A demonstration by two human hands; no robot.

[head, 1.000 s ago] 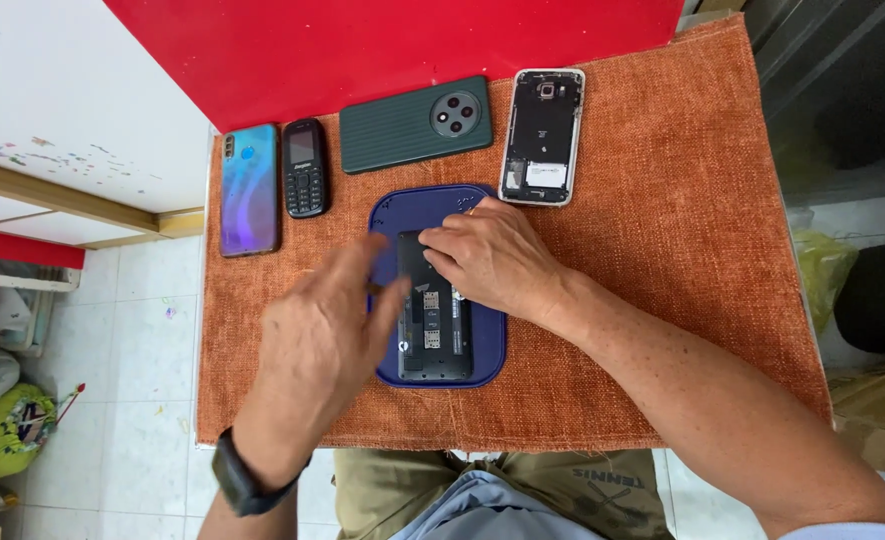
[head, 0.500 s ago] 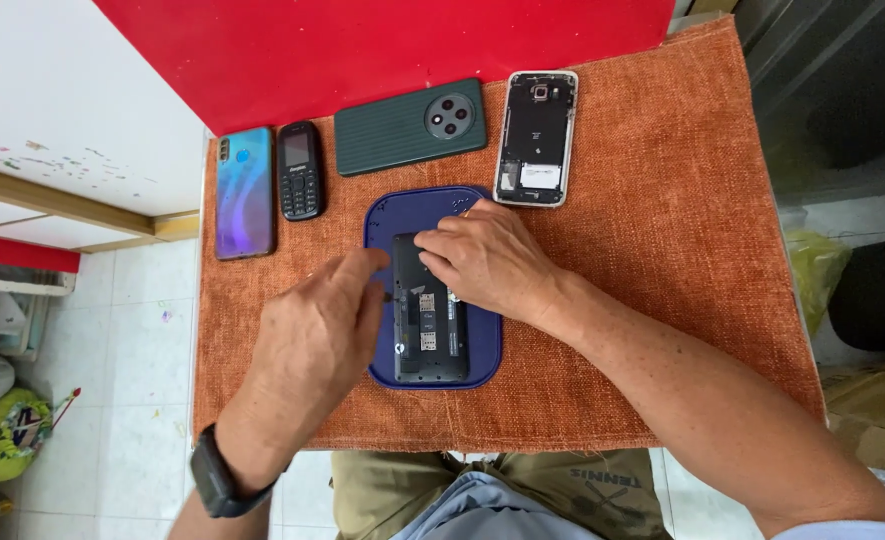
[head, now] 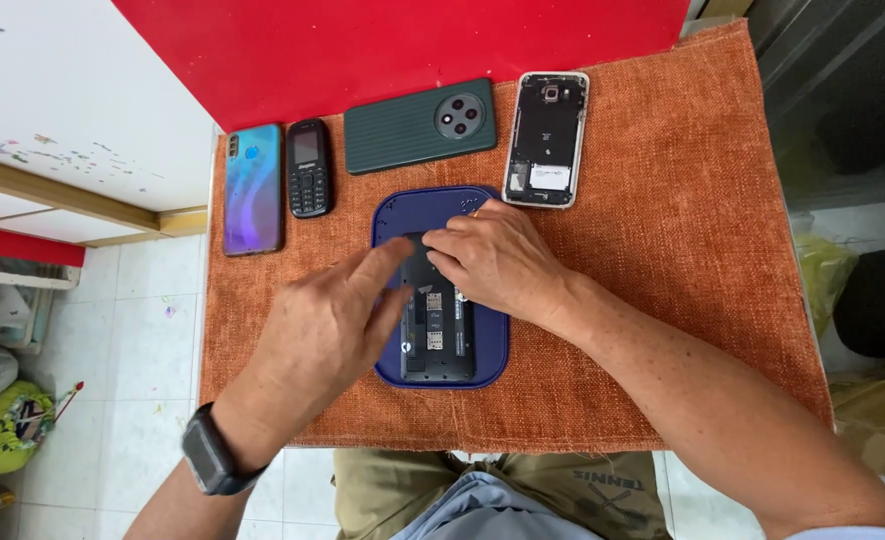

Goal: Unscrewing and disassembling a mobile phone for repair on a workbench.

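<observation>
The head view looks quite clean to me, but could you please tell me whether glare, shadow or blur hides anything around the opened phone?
Head view: even, soft light, focus sharp on the opened phone and blue tray; only faint shadows under the left hand and right hand; mild sheen on the teal phone; edges slightly bowed by the wide lens.

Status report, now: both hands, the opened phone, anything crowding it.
Left hand and right hand: fingertips on opened phone, neither gripping. Phone flat on blue mat. Four other phones in a row behind, apart from the mat.
</observation>
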